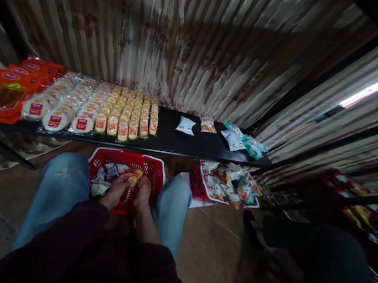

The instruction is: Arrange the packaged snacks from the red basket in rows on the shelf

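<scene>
Over the red basket [161,175] between my knees, a small wrapped yellow cake [135,177] with a red-and-white label is held upright. My left hand [117,189] is closed, its fingertips gripping the cake's left side. Curled against the cake's right edge is my right hand [143,192]; its fingertips are partly hidden. Several crumpled white and blue packets [100,187] lie in the left of the basket. Above it, rows of matching yellow cakes [123,130] stand on the black shelf [164,144].
Round white wrapped cakes [56,121] and orange bags [10,85] fill the shelf's left. To the right lie a white packet [186,125], a red-and-white packet [207,124] and green packets [253,146]. A second red basket [197,187] holds snack bags. Another person's dark-trousered leg [329,259] is at right.
</scene>
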The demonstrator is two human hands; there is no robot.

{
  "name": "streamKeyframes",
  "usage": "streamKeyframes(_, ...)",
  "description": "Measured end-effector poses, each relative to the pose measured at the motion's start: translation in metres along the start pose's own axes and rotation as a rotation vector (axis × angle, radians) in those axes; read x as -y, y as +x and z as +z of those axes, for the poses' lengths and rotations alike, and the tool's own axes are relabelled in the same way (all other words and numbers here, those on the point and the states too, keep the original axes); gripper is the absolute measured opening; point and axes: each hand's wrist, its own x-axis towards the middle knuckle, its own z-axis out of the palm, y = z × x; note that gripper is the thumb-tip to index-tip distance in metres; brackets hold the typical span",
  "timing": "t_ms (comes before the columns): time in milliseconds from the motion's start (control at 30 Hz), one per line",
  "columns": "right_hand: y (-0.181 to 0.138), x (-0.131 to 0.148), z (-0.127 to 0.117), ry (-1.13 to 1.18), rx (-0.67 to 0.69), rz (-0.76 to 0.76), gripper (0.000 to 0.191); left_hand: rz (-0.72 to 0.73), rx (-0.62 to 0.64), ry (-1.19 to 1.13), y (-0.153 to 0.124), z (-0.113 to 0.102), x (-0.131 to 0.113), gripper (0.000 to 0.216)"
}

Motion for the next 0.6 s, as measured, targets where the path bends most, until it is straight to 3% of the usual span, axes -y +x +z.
streamKeyframes(133, 0.001, 0.022, -0.004, 0.198, -0.056, 0.153, 0.026, 0.025, 0.071, -0.010, -0.004, 0.004, -0.013, 0.032)
streamKeyframes(233, 0.007, 0.031, -0.005, 0.233, -0.033, 0.156, 0.028, 0.036, 0.100, -0.022, -0.005, 0.009, -0.022, 0.029)
streamKeyframes(433, 0.013, 0.029, -0.004, 0.320, -0.119, 0.219, 0.018, 0.010, -0.032, -0.136, 0.007, 0.014, -0.038, 0.035)
streamKeyframes(600, 0.011, 0.032, -0.001, 0.371, -0.160, 0.255, 0.033, 0.035, -0.040, -0.300, 0.009, 0.023, -0.041, 0.036)
